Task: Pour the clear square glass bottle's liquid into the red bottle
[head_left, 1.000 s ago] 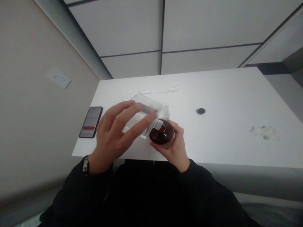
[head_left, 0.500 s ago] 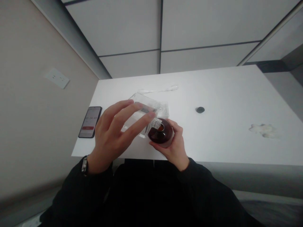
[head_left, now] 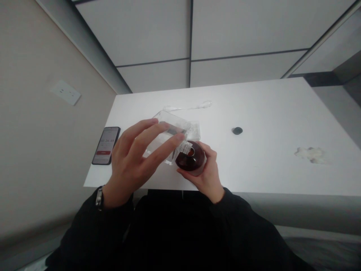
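Clear plastic bottle [head_left: 166, 141], rectangular, hard and glossy, ribbed at the neck: held tilted in the left hand [head_left: 132, 165], fingers closed across its upper face, its mouth resting at the opening of the dark bottle [head_left: 191, 160]. Dark bottle, round-shouldered, deep brown-red glass or plastic, smooth and shiny: gripped about its body by the right hand [head_left: 207, 177], standing on the near edge of the tabletop [head_left: 267, 113]. Compared with the frames before, both hands and both bottles kept the same pose and contact; the whole scene merely sat slightly lower-left in view, and the last digit on the phone [head_left: 105, 145] read one higher. Phone: flat black slab, lit screen with a red band, lying left of the left hand. Clear flat packet [head_left: 194, 130], thin and crinkled, just behind the bottles. Transparent slender dropper [head_left: 187, 107], farther back. Small dark round cap [head_left: 237, 130], matte, well right of the bottles. Crumpled white tissue [head_left: 310, 154], soft and irregular, far right. Tabletop: white, smooth, matte. Black sleeves; wristwatch [head_left: 99, 196] on the left wrist.
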Tool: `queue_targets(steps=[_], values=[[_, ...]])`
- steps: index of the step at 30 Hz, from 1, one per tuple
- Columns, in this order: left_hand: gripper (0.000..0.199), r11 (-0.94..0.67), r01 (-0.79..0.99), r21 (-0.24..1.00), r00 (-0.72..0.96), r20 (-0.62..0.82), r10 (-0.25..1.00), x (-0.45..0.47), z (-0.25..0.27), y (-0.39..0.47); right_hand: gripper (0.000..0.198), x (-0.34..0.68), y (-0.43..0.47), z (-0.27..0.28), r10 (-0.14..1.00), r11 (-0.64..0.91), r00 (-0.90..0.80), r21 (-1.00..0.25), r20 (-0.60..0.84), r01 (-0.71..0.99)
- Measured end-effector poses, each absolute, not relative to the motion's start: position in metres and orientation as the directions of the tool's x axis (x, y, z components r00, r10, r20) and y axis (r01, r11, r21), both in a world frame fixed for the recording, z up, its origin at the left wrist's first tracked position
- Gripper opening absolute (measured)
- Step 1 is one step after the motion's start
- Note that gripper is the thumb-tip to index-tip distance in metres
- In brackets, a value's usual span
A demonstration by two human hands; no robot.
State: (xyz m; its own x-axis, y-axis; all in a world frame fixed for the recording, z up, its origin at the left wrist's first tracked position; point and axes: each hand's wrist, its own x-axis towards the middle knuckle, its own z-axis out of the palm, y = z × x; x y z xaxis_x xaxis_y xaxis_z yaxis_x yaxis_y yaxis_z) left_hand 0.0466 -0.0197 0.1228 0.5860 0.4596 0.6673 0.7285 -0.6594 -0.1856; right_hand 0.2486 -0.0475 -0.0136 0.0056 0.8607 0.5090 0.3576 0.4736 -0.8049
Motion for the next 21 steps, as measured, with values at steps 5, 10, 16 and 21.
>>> queue_targets(steps=[5, 10, 16, 21], values=[[0.055, -0.626, 0.746, -0.225, 0.591, 0.656, 0.469, 0.0471, 0.1236, -0.0198, 0.090, 0.2477, -0.0471, -0.0135, 0.851, 0.491, 0.013, -0.803, 0.525, 0.337], [0.060, -0.645, 0.736, -0.206, 0.592, 0.659, 0.465, 0.0481, 0.1239, -0.0202, 0.088, 0.2474, -0.0461, -0.0109, 0.846, 0.500, 0.012, -0.801, 0.533, 0.328], [0.065, -0.648, 0.734, -0.200, 0.587, 0.668, 0.459, 0.0477, 0.1231, -0.0201, 0.087, 0.2479, -0.0466, -0.0105, 0.867, 0.471, -0.005, -0.816, 0.499, 0.335], [0.066, -0.647, 0.736, -0.198, 0.586, 0.664, 0.464, 0.0471, 0.1228, -0.0195, 0.090, 0.2482, -0.0469, -0.0115, 0.864, 0.476, -0.009, -0.810, 0.504, 0.342]])
